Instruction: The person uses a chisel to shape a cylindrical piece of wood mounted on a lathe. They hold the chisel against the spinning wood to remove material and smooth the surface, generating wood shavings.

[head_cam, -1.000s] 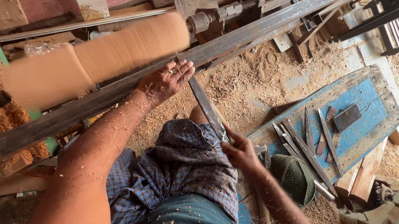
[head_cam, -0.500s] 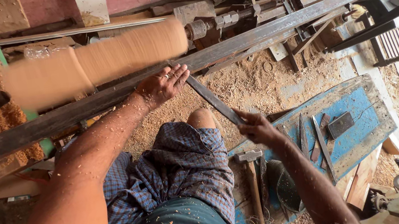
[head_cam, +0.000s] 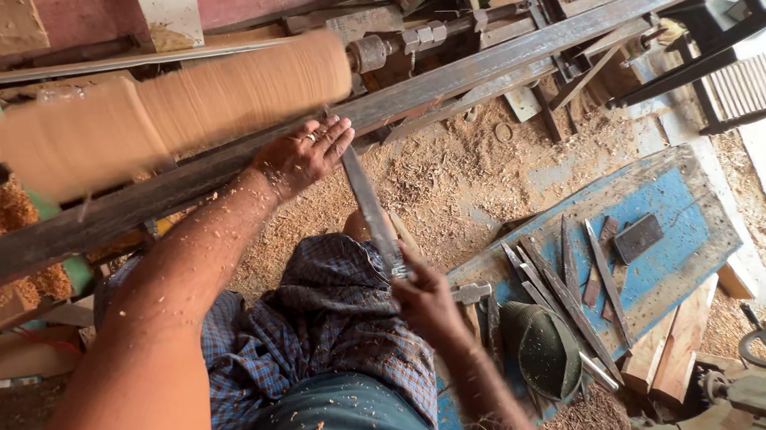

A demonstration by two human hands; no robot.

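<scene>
Two hands on one chisel (head_cam: pixel 372 208): a long flat steel tool running from the rail down toward the person's lap. Left hand (head_cam: pixel 301 154) lies on its front end, fingers curled over the blade and pressing it against the rail (head_cam: pixel 482 64), a long dark metal bar that serves as tool rest. Right hand (head_cam: pixel 423 295) is closed around the handle end at about 5 o'clock from the left hand. Chisel tip sits at the rail's edge, just under the blank (head_cam: pixel 176 114) (whether the edge actually touches wood is hidden by the fingers).

Blank is a pale wooden cylinder, blurred, so it looks to be spinning; it sits at 11 o'clock from the left hand, held at its right end by the lathe centre (head_cam: pixel 398 44).

Step in hand, as I judge it: turning the cylinder, tool braced and cut either starting or under way. Next move calls for steady downward pressure on the rail and a slow, even slide along it, handle kept low.

Outward: sawdust (head_cam: pixel 458 173) covers the floor under the rail. At 4 o'clock, a blue board (head_cam: pixel 680 236) carries spare chisels (head_cam: pixel 566 289) and a dark block (head_cam: pixel 638 237); a hammer (head_cam: pixel 472 293) and a green cap (head_cam: pixel 540 348) lie beside its near end.
</scene>
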